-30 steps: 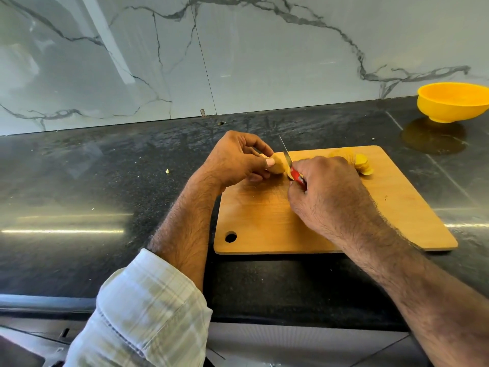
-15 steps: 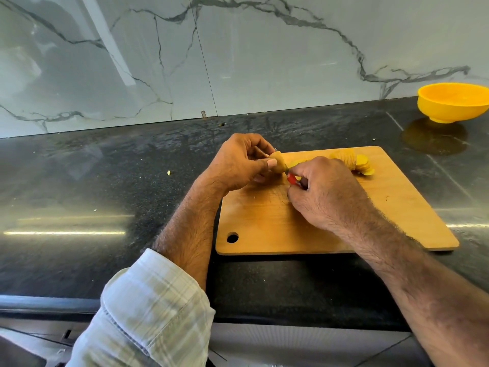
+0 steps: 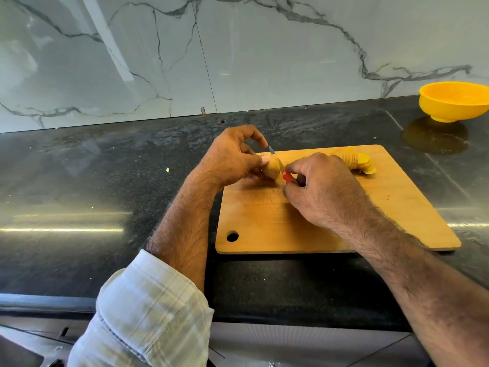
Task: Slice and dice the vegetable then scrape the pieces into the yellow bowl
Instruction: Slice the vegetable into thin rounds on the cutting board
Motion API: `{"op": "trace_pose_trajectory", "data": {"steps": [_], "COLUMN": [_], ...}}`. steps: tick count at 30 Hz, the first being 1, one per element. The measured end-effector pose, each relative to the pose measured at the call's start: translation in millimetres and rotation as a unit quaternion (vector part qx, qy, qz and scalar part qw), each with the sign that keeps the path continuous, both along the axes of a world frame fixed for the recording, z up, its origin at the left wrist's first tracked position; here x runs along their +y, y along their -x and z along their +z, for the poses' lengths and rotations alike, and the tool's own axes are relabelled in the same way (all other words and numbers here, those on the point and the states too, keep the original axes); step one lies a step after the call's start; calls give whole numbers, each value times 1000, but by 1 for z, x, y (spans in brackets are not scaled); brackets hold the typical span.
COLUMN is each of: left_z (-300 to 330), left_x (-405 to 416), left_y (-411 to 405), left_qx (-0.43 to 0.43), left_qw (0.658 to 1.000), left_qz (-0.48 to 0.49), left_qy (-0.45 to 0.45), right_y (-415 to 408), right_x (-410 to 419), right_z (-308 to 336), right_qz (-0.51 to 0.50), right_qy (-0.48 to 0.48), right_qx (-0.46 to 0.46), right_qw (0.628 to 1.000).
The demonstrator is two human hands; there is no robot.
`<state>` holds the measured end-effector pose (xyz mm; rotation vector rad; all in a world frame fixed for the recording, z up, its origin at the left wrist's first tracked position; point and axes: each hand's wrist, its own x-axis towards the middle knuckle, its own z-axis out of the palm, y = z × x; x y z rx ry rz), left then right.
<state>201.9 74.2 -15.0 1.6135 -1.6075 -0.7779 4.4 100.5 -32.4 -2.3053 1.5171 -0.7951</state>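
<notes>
Right hand is curled round the red handle of a small knife — only a short stretch of red shows between thumb and forefinger. The blade runs up and away from the hand, its tip sticking out above the vegetable, edge set against the cut face.

Left hand pinches the remaining uncut end of the vegetable, a pale yellow-brown stub, thumb on its near side with the nail visible and fingers arched over the top. The stub sits at the far left corner of the wooden cutting board, just beside the knife blade; whether it rests on the board or is lifted slightly cannot be told.

Slices already cut lie in a leaning row on the far part of the board, to the right of the right hand, partly hidden by the knuckles — thin round discs, overlapping.

The board has a round hole at its near left corner and lies on a dark polished countertop. A few pale scraps lie on the counter left of the hands.

Yellow bowl stands at the far right of the counter, well apart from the board, against the veined marble backsplash. The left forearm carries a rolled pale checked sleeve.
</notes>
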Motion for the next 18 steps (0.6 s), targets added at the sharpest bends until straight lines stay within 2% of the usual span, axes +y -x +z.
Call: {"op": "trace_pose_trajectory", "data": {"steps": [9,14,18], "left_z": [1,1,-1], "left_x": [1,1,3], "left_y": [3,2,4], "left_qx": [64,59,24], "left_qw": [995,995,997], "left_qz": [-30,-41,-55], "left_qy": [-74,-74,-56], "right_y": [6,4,4], "right_x": [2,3,3], "right_z": [2,3,7], "right_qz": [-1,0,5], "right_qy": [25,2,4], "right_qx": [-17,2,-6], "right_qw": [1000,1000,1000]}}
